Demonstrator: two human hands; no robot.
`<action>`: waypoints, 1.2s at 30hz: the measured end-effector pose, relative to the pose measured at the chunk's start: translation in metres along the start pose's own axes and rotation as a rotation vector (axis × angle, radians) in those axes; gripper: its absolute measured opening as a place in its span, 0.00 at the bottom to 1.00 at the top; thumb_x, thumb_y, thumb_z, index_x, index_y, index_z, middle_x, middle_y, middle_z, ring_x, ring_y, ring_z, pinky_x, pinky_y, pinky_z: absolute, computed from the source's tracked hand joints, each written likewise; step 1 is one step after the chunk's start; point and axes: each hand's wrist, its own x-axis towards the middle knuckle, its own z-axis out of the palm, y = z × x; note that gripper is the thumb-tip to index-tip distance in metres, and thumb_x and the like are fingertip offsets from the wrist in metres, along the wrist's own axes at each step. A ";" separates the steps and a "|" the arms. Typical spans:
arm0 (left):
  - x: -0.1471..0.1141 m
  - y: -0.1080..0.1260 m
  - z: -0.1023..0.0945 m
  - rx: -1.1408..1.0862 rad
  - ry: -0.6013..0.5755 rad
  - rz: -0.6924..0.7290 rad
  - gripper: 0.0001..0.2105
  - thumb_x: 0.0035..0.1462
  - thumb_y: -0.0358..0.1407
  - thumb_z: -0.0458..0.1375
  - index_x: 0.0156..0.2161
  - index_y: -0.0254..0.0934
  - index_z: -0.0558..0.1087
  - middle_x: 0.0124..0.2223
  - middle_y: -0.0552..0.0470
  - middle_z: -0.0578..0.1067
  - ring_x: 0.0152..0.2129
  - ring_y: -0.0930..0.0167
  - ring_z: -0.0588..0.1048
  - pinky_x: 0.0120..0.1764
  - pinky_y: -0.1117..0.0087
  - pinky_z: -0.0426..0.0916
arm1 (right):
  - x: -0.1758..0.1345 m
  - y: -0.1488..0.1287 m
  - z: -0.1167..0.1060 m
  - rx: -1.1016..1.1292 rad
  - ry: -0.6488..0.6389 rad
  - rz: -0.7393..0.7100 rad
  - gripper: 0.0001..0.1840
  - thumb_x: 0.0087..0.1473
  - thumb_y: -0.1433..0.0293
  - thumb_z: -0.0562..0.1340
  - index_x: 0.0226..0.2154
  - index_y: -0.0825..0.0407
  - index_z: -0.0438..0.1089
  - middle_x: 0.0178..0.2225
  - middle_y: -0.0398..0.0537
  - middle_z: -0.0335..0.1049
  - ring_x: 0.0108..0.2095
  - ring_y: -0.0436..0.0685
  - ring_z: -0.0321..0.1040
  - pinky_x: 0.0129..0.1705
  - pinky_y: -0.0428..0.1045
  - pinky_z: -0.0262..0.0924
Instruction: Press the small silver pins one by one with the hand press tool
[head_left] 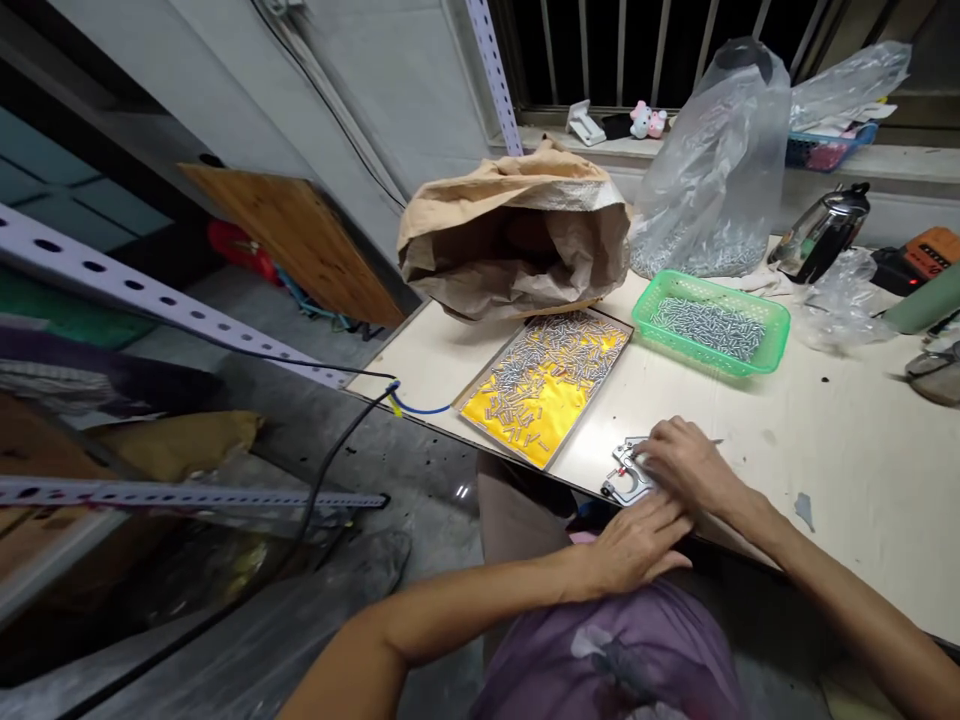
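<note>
A small silver metal fixture [628, 472] with a red part lies at the table's front edge. Over its right side my right hand [694, 465] is bent, its fingertips closed together by the metal; what they pinch is hidden. Just below, my left hand [643, 540] rests against the table edge with fingers stretched out, close beside the fixture's lower side. To the left sits a shallow tray [551, 455] with a yellow bottom, scattered with many small metal pins [517, 390]. A green plastic basket [776, 345] behind holds more small metal pieces [705, 325].
A gaping brown paper sack [517, 240] stands behind the tray. A clear plastic bag [712, 170] of metal pieces, a steel kettle-like pot [829, 230] and an orange-black tool battery [926, 258] line the back. A black cable [322, 470] hangs at the left table corner.
</note>
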 end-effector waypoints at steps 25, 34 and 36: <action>-0.040 -0.096 -0.107 0.007 -0.008 -0.647 0.08 0.57 0.30 0.52 0.33 0.34 0.74 0.31 0.49 0.73 0.30 0.71 0.69 0.35 0.72 0.64 | 0.042 0.064 -0.093 -0.210 0.499 0.319 0.18 0.59 0.68 0.52 0.50 0.55 0.65 0.39 0.59 0.69 0.42 0.65 0.64 0.40 0.58 0.60; 0.000 -0.061 -0.061 -0.790 -0.100 -1.081 0.13 0.49 0.42 0.57 0.30 0.31 0.74 0.19 0.58 0.66 0.14 0.79 0.60 0.18 0.77 0.55 | -0.042 -0.015 -0.020 0.165 0.152 0.148 0.16 0.62 0.68 0.49 0.43 0.50 0.70 0.36 0.52 0.72 0.37 0.57 0.69 0.39 0.53 0.66; 0.001 -0.065 -0.057 -0.769 -0.129 -1.164 0.15 0.47 0.45 0.59 0.29 0.31 0.74 0.17 0.60 0.63 0.12 0.79 0.57 0.17 0.77 0.51 | -0.055 -0.023 -0.010 0.201 0.132 0.183 0.15 0.62 0.69 0.49 0.43 0.51 0.70 0.34 0.51 0.71 0.36 0.56 0.69 0.37 0.52 0.66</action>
